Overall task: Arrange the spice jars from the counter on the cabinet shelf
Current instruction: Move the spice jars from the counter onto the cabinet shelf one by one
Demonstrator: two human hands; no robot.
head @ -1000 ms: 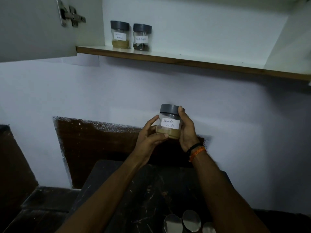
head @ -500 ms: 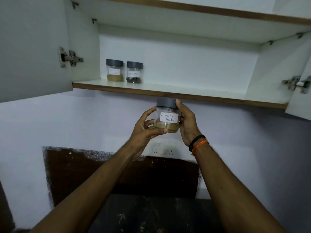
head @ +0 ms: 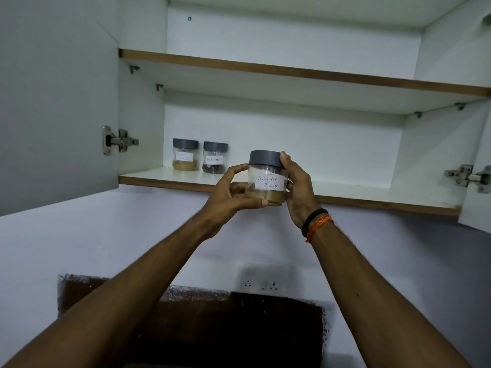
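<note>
A clear jar with a grey lid and a label reading "Coriander Powder" (head: 267,179) is held up in front of the lower cabinet shelf (head: 358,197). My left hand (head: 228,192) curls round its left side and base. My right hand (head: 297,187) grips its right side with the thumb up at the lid. Two similar labelled jars stand at the shelf's left end: one with tan powder (head: 185,154) and one with dark contents (head: 215,157). They are close together and to the left of the held jar.
The cabinet's left door (head: 53,102) stands open, as does the right door (head: 478,181) at the frame edge. An upper shelf (head: 292,71) spans above. A wall socket plate (head: 261,280) sits below on the white wall, above a dark backsplash (head: 212,328).
Both hands have lifted the coriander jar from counter height up to the lower shelf's front edge. The view has tilted upward, and the counter with its jar lids has left the frame.
</note>
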